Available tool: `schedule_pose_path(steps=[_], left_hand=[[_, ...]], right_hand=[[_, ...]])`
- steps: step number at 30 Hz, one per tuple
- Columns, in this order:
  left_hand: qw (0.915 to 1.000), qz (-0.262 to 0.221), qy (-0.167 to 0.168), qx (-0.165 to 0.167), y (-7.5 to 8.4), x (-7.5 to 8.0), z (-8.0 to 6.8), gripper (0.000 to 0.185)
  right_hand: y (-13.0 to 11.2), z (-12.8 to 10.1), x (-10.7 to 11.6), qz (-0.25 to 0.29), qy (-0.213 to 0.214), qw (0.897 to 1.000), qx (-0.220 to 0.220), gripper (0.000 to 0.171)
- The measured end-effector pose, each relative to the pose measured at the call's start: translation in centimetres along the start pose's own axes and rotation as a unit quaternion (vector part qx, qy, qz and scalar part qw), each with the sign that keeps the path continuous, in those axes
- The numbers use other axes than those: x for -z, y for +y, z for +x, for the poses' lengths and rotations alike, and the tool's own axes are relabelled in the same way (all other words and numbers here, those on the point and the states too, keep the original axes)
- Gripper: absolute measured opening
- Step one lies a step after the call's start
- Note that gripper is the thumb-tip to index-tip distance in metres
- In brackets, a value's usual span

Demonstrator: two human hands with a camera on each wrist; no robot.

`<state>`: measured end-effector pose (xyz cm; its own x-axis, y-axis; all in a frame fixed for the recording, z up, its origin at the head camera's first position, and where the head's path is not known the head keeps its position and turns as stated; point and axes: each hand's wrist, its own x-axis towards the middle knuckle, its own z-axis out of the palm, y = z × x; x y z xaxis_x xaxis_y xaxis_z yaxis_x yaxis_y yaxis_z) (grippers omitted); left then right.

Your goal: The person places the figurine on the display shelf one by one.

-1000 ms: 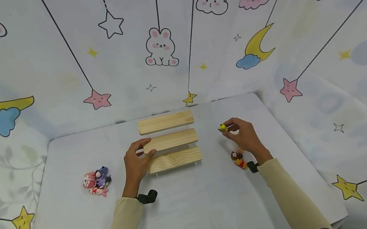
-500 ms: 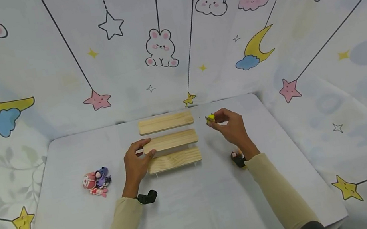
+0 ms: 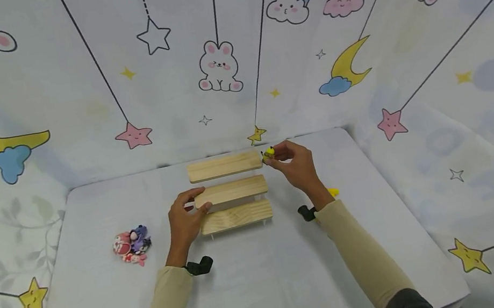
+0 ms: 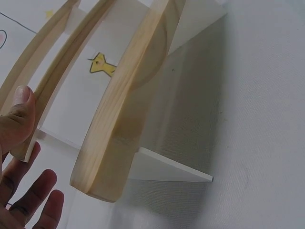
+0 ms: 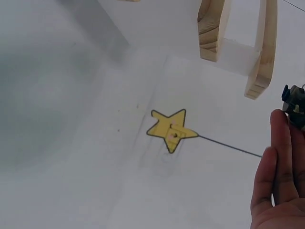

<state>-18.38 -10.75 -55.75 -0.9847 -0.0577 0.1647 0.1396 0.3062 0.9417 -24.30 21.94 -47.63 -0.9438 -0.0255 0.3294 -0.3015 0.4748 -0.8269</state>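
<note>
A three-step wooden display rack stands near the back of the table, with a top board (image 3: 223, 166), a middle board (image 3: 231, 190) and a front board (image 3: 236, 215). My left hand (image 3: 184, 224) grips the middle board by its left end. In the left wrist view its thumb (image 4: 21, 107) lies on the board's edge. A small yellow figurine (image 3: 269, 154) is pinched between the thumb and fingers of my right hand (image 3: 296, 165), right at the top board's right end. In the right wrist view the figurine (image 5: 296, 107) looks dark and is partly cut off by the frame.
Several small pink, red and purple figurines (image 3: 131, 245) lie clustered left of the rack. A yellow bit of another figurine (image 3: 333, 192) shows beside my right wrist, the rest hidden by the arm. White panels (image 4: 167, 167) support the boards. A patterned cloth wall (image 3: 198, 96) rises behind the table.
My right hand has carried the yellow figurine leftward and away from me to the top board's right end. Its arm now covers most of the figurines on the right. The left hand holds still.
</note>
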Motion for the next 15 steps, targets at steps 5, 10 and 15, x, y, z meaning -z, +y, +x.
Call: schedule_pose_path(steps=[5, 10, 15], left_hand=[[1.0000, -0.002, 0.004, -0.003, -0.1, 0.1, 0.0, 0.047], [0.9999, 0.004, 0.006, -0.010, -0.1, 0.1, 0.1, 0.047], [0.9999, 0.008, 0.004, -0.010, -0.2, 0.1, 0.1, 0.047]], right_hand=[[-0.3, 0.7, -1.0, 0.002, -0.005, 1.000, 0.001, 0.033], [-0.3, 1.4, -1.9, 0.002, -0.018, 1.000, 0.003, 0.031], [-0.5, 1.8, -2.6, -0.012, -0.026, 1.000, 0.001, 0.029]])
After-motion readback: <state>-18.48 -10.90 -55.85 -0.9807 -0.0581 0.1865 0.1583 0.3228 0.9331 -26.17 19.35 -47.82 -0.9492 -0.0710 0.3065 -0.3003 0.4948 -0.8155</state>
